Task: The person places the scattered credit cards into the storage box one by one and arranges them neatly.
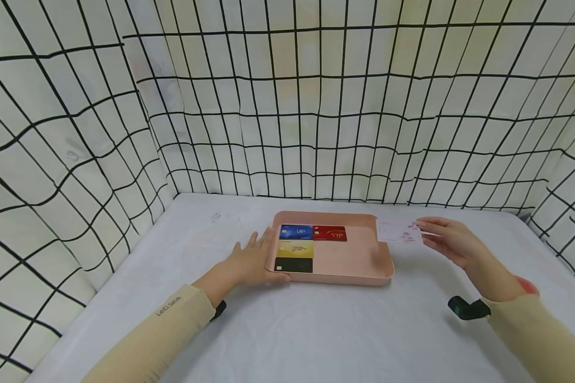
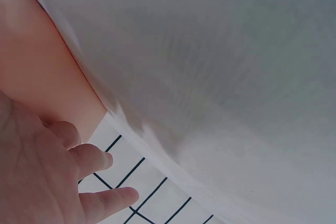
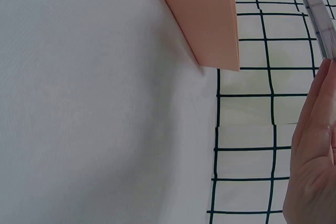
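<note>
Head view: pinched a pale card by its near short edge in the right hand, thumb and fingertips closed on it, the card held level in the air and reaching away from the fingers over the rim of the pink tray. Judged thin, light, stiff and slick, likely to slide or swivel in a loose pinch, so best gripped by an edge or corner with flat pads; hard to pick up again once lying flat. Kept the left hand flat and spread on the white surface, fingers straight, touching the tray's side farthest from the right hand, holding nothing. Lay inside the tray, just beyond the left fingertips, a blue VIP card, a red VIP card, a yellow card and a black card, packed edge to edge. Left bare the tray floor nearer the right hand, below the red card. Stood in the way only the tray's low rim, just under the held card. Hung behind and to both sides of the hands a black-gridded cloth, well apart from both.
</note>
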A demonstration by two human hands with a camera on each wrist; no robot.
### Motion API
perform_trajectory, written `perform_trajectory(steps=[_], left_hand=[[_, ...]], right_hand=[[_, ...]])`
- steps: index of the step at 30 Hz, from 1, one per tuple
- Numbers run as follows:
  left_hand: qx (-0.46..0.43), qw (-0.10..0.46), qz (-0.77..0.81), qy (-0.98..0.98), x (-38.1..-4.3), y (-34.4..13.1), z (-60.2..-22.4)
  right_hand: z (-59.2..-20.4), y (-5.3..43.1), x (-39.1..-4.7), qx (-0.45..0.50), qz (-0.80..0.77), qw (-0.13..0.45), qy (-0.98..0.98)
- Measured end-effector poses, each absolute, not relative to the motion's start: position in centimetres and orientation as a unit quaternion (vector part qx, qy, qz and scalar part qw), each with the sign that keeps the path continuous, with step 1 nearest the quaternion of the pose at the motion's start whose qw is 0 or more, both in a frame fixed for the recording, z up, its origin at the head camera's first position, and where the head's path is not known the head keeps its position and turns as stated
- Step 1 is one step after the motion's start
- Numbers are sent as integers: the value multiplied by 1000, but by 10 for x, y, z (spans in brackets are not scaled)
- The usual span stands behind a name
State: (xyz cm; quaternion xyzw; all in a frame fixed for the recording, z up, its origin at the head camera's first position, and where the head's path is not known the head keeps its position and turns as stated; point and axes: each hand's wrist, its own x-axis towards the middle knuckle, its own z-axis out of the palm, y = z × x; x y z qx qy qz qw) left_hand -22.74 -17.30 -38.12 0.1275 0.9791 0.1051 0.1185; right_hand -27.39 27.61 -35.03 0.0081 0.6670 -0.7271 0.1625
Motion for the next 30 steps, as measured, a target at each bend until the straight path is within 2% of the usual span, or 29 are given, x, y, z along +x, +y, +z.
perform_trajectory(steps=[16, 30], left_hand=[[126, 115, 115, 979, -227, -173, -381], [128, 115, 116, 978, -228, -175, -383]], right_hand=[[-358, 228, -284, -4, -700, 183, 691], [-364, 193, -290, -12, -677, 178, 714]])
